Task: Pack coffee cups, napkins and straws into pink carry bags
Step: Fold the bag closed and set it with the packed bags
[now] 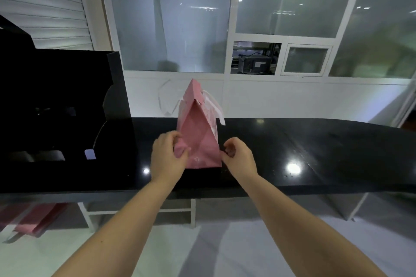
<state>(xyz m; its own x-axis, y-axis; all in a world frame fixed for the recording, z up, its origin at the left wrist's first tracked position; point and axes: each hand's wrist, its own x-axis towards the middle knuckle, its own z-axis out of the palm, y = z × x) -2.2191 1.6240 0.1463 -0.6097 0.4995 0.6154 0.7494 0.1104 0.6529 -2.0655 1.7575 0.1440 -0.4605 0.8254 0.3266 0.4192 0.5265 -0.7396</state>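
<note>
A pink paper carry bag (198, 135) stands upright on the glossy black worktop (315, 153), near its front edge and roughly in the middle of the view. The bag's top is drawn together into a narrow peak, and its white ribbon handles (216, 109) hang down over the right side. A small pale mark shows low on the front face, too blurred to read.

Both hands are at the bag's base, apart from each other with the bag between them. The left hand (167, 156) grips the lower left corner, its fingers curled round the folded side. The right hand (239, 155) has its fingers curled, and its thumb and fingertips pinch the lower right edge.

To the left, a large black box-like unit (56, 108) sits on the same worktop, just beside the bag. Below the worktop at lower left lies a stack of flat pink bags (31, 220) with white handles. A white-framed glass partition (180, 18) stands behind.
</note>
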